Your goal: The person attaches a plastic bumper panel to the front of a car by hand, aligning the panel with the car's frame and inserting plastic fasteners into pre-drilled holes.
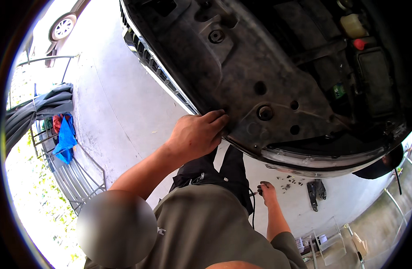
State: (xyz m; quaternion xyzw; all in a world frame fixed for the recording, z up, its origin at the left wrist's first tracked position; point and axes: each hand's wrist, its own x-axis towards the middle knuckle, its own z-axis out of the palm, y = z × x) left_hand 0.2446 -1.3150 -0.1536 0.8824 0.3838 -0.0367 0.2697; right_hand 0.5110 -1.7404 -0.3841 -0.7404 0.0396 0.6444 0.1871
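My left hand [197, 132] is at the front corner of a car's open engine bay, its fingers curled over the edge beside the grille [156, 71]. Under those fingers runs a dusty black cover panel [241, 76] with round holes and bolts. Lower down, near my right thigh, my right hand [267, 193] is closed with its fingertips together. A thin black cord or hose [253, 215] hangs beside them. Whatever the right fingers pinch is too small to make out. The clear headlight [304, 166] curves along the car's edge, above and right of that hand.
Small dark pieces [290, 182] and a black bracket-like part [315, 193] lie on the pale floor to the right. A metal rack [73, 179] with a blue bag [65, 141] stands at left. Another car's wheel [63, 27] shows at the upper left.
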